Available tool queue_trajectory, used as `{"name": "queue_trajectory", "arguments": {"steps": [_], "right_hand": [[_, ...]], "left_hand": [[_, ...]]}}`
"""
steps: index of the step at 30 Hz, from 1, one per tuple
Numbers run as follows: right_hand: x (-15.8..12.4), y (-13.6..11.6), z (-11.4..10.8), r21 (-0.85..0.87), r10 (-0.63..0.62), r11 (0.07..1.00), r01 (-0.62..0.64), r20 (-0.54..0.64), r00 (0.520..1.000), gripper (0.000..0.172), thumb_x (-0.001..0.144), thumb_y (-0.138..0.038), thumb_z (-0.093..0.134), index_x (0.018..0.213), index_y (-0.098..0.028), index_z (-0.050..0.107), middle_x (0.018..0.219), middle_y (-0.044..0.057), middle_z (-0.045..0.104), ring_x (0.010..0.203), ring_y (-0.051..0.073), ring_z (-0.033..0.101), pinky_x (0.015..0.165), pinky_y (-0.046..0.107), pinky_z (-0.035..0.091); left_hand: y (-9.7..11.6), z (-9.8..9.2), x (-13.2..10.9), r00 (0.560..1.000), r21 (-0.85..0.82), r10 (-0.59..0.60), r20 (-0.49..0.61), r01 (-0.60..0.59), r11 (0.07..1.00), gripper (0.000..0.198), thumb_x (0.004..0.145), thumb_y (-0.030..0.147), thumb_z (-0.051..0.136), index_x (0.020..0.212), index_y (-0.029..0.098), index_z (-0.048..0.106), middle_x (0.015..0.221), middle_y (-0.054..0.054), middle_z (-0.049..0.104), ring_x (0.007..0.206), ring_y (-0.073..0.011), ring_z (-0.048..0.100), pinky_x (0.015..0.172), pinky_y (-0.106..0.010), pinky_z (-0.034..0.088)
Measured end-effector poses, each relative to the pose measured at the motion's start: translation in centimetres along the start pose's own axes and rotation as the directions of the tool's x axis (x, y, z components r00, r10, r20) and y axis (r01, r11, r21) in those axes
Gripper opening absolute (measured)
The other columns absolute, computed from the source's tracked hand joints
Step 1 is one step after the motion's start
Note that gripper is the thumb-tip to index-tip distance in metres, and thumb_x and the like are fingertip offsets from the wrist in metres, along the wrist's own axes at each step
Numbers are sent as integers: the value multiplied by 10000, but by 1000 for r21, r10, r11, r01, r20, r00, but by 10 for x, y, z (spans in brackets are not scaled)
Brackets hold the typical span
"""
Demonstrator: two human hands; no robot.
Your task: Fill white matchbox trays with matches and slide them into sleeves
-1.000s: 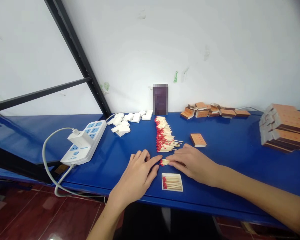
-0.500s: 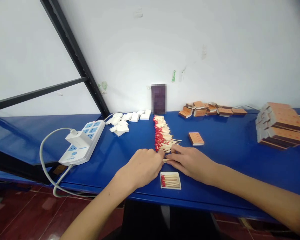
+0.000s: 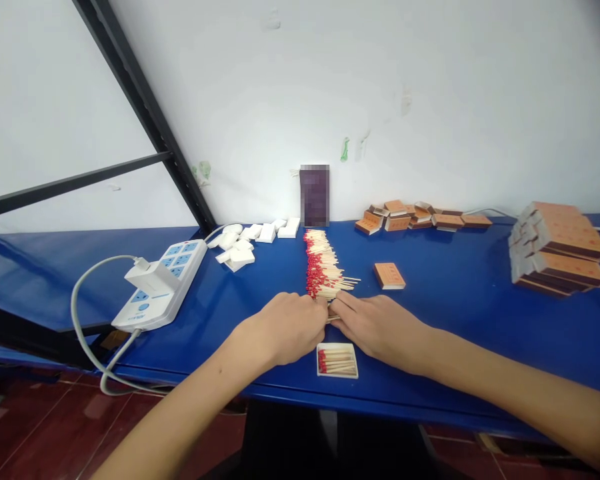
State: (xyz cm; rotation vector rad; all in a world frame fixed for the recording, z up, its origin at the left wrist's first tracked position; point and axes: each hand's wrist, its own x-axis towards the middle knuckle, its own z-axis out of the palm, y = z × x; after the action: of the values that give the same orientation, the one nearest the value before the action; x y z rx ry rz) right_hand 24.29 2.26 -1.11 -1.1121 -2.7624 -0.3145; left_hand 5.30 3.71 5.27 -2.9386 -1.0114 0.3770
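A long row of red-tipped matches (image 3: 323, 267) lies on the blue table (image 3: 455, 300), running away from me. My left hand (image 3: 287, 327) and my right hand (image 3: 373, 323) meet at the row's near end, fingers bent and pinching a small bunch of matches between them. Just in front of both hands sits an open white matchbox tray (image 3: 337, 361), partly filled with matches, heads to the left. An orange matchbox sleeve (image 3: 389, 275) lies flat to the right of the row.
A white power strip (image 3: 160, 283) with a grey cable lies at the left. Empty white trays (image 3: 245, 243) sit at the back left, several orange matchboxes (image 3: 420, 219) along the wall, and a stack of orange boxes (image 3: 557, 247) at the far right. A black metal frame (image 3: 145, 113) slants overhead.
Both hands slid away from me, from beside the tray up to the near end of the match row. The left hand's fingers curled from flat into a pinch.
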Motion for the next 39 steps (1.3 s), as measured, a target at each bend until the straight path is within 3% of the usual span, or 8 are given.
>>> {"name": "queue_trajectory", "arguments": {"steps": [7, 12, 17, 21, 23, 27, 32, 39], "right_hand": [[-10, -10, -23, 101, 0, 995, 8, -71, 997, 153, 1003, -229, 449, 906, -173, 553, 831, 41, 629, 572, 167, 569, 488, 310, 245], [-18, -17, -36, 397, -17, 918, -13, 73, 997, 131, 963, -193, 513, 836, -190, 544, 807, 1, 615, 570, 129, 553, 505, 277, 292], [-17, -20, -33, 503, -7, 861, -72, 152, 988, 107, 926, -175, 543, 830, -177, 590, 805, 10, 619, 640, 138, 576, 554, 275, 340], [-16, -20, -36, 584, 8, 806, -97, 153, 988, 114, 921, -188, 544, 831, -180, 613, 781, 4, 616, 648, 128, 568, 562, 258, 363], [-17, -20, -37, 608, 23, 787, -101, 135, 991, 84, 897, -186, 571, 819, -188, 600, 766, -10, 611, 626, 115, 553, 549, 248, 357], [-16, -19, -37, 604, 41, 791, -96, 104, 994, 65, 855, -153, 589, 806, -194, 579, 763, -23, 610, 585, 102, 525, 528, 245, 343], [-15, -17, -34, 621, 71, 777, -105, 79, 994, 113, 899, -170, 551, 804, -192, 607, 784, -7, 626, 644, 116, 563, 562, 243, 375], [-15, -14, -27, 611, 60, 789, -67, 33, 998, 162, 940, -221, 528, 808, -187, 617, 767, -3, 627, 632, 113, 564, 567, 248, 374]], "left_hand": [[-2, -12, -19, 999, -71, 36, -24, -37, 997, 183, 1000, 248, 456, 959, 154, 607, 758, -50, 670, 653, -246, 663, 575, -332, 454], [2, -7, -32, 996, -197, 87, -19, -89, 976, 161, 998, 274, 492, 884, 190, 569, 704, -8, 630, 622, -224, 626, 540, -316, 376], [7, 9, -41, 997, -350, 3, -77, -30, 936, 134, 1005, 273, 517, 892, 215, 561, 721, 15, 605, 667, -193, 613, 563, -282, 357], [10, 24, -49, 988, -498, -111, -109, 42, 866, 161, 960, 365, 611, 1070, 253, 576, 689, 47, 560, 644, -180, 578, 536, -262, 339], [10, 33, -52, 976, -559, -152, -159, 38, 828, 284, 911, 359, 674, 1151, 262, 557, 799, 37, 603, 725, -186, 600, 607, -264, 409], [11, 49, -53, 933, -630, -199, -301, -38, 776, 456, 836, 303, 753, 1242, 272, 548, 1234, -35, 592, 1041, -221, 613, 893, -316, 482], [16, 59, -53, 923, -675, -195, -331, -87, 733, 331, 918, 223, 657, 1232, 274, 563, 1194, 5, 666, 1029, -184, 648, 906, -284, 484], [17, 62, -53, 907, -666, -195, -373, -115, 737, 285, 948, 280, 658, 1228, 247, 617, 1208, -9, 689, 1047, -177, 666, 919, -265, 505]]}}
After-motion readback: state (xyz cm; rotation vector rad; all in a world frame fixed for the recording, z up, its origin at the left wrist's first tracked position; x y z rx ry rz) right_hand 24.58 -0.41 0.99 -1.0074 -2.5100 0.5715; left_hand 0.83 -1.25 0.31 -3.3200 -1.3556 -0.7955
